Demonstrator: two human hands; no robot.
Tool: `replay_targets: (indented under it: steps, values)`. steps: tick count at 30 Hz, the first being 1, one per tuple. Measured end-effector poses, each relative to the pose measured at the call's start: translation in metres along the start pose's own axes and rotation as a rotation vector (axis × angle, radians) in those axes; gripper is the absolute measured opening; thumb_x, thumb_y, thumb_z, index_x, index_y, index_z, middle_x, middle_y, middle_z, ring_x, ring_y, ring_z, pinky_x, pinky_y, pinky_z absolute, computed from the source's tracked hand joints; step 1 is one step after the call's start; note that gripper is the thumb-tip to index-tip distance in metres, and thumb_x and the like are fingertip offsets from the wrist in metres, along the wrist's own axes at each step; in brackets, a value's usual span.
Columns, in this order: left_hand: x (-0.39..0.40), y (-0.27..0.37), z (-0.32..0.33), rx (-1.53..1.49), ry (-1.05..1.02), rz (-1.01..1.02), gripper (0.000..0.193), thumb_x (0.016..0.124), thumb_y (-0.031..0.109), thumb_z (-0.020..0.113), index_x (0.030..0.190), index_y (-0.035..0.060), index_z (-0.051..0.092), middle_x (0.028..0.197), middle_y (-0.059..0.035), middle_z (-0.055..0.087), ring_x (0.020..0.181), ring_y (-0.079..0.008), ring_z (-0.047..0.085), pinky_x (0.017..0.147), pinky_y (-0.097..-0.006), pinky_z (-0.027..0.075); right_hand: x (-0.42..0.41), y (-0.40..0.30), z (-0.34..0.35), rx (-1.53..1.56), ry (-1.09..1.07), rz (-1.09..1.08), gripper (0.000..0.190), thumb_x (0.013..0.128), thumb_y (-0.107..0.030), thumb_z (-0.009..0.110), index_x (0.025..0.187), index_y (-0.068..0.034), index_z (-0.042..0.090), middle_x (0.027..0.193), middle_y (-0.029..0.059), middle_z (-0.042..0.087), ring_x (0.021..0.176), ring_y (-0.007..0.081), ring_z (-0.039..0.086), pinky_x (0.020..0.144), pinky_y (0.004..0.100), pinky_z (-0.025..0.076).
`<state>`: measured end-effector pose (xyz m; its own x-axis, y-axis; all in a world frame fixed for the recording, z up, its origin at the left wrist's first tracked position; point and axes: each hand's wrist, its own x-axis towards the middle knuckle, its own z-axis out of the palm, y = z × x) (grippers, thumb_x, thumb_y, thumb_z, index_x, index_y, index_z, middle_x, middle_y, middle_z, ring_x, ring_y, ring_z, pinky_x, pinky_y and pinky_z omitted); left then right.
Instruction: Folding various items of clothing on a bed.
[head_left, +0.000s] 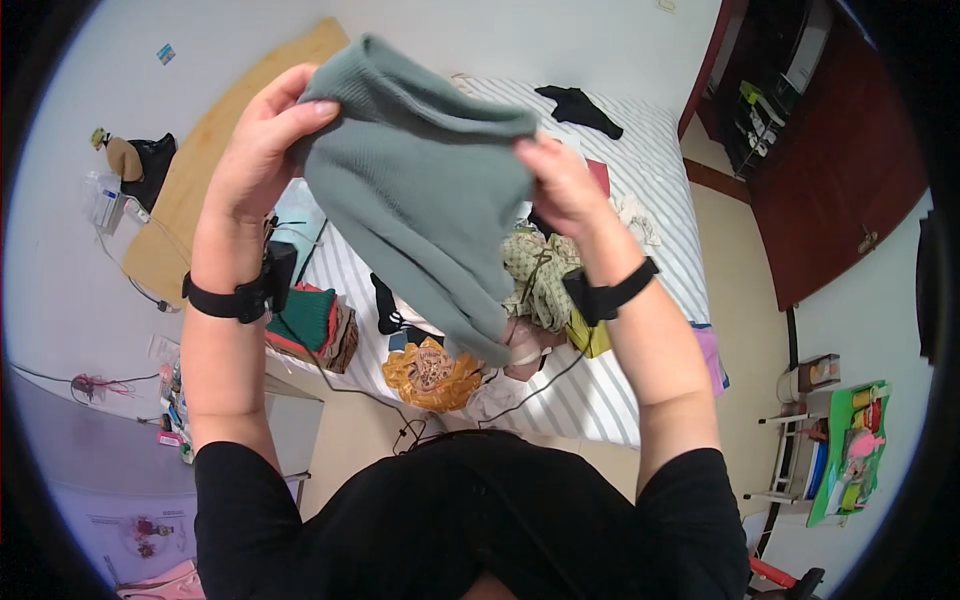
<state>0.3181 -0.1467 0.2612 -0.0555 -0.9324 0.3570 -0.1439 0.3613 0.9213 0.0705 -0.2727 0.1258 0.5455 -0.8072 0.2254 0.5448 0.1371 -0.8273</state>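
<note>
A grey-green ribbed knit garment (420, 172) hangs in the air above the bed, stretched between my two hands. My left hand (274, 135) pinches its upper left edge, thumb on the near side. At the upper right corner my right hand (559, 176) grips the fabric, slightly blurred. The garment's lower part droops towards the bed and hides some of what lies beneath. Under and beside it are a patterned light green garment (544, 270), an orange-gold plastic bag (433, 375) and a pinkish cloth (529, 345).
A striped bed (667, 225) spreads before me, with a folded stack of clothes (311, 326) at its left and a black garment (579, 112) at the far end. Cables from my wristbands run towards my body. A dark red door (840, 165) stands ajar at right.
</note>
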Motion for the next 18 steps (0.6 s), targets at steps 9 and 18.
replay_targets:
  steps: [9, 18]
  values:
    - [-0.001, -0.035, -0.034, -0.069, -0.016, -0.026, 0.019, 0.08, 0.021, 0.061, 0.089, 0.0088, 0.05, 0.076, 0.0044, 0.052, 0.071, -0.003, 0.048, 0.063, -0.0186, 0.04, -0.011, -0.087, 0.008, -0.336, -0.002, -0.119, 0.027, 0.088, -0.024, 0.058, 0.103, -0.001, 0.059, 0.088, 0.003, 0.063, 0.075, 0.0085, 0.057, 0.068, 0.0229, 0.047]
    - [0.044, -0.034, -0.023, 0.332, 0.042, 0.11, 0.026, 0.082, 0.029, 0.063, 0.091, 0.0064, 0.055, 0.081, 0.0033, 0.054, 0.075, -0.0049, 0.05, 0.066, -0.0209, 0.041, -0.002, -0.123, -0.013, -0.572, 0.164, -0.201, 0.036, 0.084, -0.028, 0.062, 0.106, 0.001, 0.06, 0.092, 0.0065, 0.064, 0.08, 0.0133, 0.059, 0.072, 0.0251, 0.047]
